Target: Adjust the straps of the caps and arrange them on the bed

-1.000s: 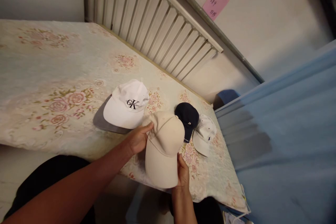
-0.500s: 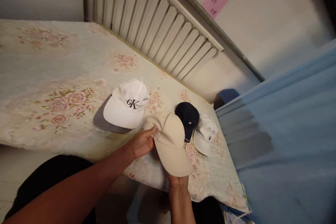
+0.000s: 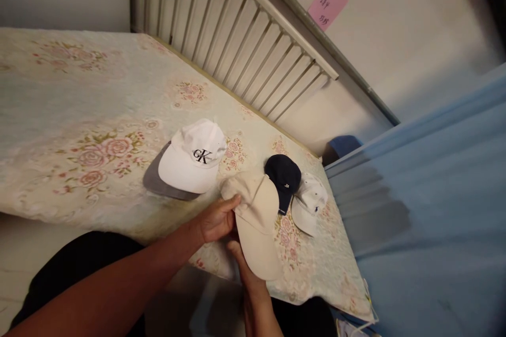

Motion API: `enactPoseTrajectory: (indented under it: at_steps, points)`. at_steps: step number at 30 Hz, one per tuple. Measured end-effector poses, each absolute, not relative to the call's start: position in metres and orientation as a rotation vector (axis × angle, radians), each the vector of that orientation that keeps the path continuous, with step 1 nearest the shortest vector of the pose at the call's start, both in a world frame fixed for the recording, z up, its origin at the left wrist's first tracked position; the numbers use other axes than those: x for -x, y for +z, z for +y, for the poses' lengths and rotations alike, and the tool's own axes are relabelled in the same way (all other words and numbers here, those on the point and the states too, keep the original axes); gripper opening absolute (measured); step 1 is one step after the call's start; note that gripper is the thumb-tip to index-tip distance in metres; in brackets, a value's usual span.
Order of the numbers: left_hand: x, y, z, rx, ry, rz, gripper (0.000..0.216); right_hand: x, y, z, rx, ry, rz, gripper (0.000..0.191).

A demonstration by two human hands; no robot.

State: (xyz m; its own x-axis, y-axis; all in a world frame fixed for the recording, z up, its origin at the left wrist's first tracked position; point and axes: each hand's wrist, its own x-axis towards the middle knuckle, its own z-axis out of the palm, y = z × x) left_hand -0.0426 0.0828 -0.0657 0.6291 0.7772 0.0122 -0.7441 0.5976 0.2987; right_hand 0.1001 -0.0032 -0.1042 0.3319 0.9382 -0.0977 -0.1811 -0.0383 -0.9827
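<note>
A beige baseball cap (image 3: 256, 216) is held above the near edge of the bed, its brim pointing down and toward me. My left hand (image 3: 219, 218) grips the crown's left side, thumb on top and the other fingers hidden behind. Below the brim is my right hand (image 3: 249, 274), its thumb along the brim's left edge and its fingers hidden underneath. To the left, a white cap with black letters (image 3: 201, 155) rests over a grey-brimmed one (image 3: 162, 184). A navy cap (image 3: 282, 174) and another white cap (image 3: 310, 197) lie just beyond the beige cap, to the right.
The caps lie on a floral bedspread (image 3: 118, 100). A slatted metal railing (image 3: 245, 37) runs along the far side, with a pink note (image 3: 328, 5) on the wall above. Blue curtains (image 3: 427, 184) hang at the right.
The beige cap has turned slightly, its brim swinging left and toward me. My right hand has shifted left, so its thumb now shows beside the brim. The left hand keeps its grip.
</note>
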Motion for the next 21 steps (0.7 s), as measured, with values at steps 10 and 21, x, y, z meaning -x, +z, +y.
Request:
enactPoseTrajectory:
  at_steps: [10, 21]
  points:
    - [0.039, -0.068, 0.082, -0.251, 0.956, 0.069, 0.029, -0.067, -0.097, 0.001, 1.326, 0.821, -0.864, 0.049]
    - [0.041, -0.071, 0.088, -0.160, 0.983, 0.070, 0.029, -0.068, -0.084, 0.003, 1.179, 0.848, -0.753, 0.041]
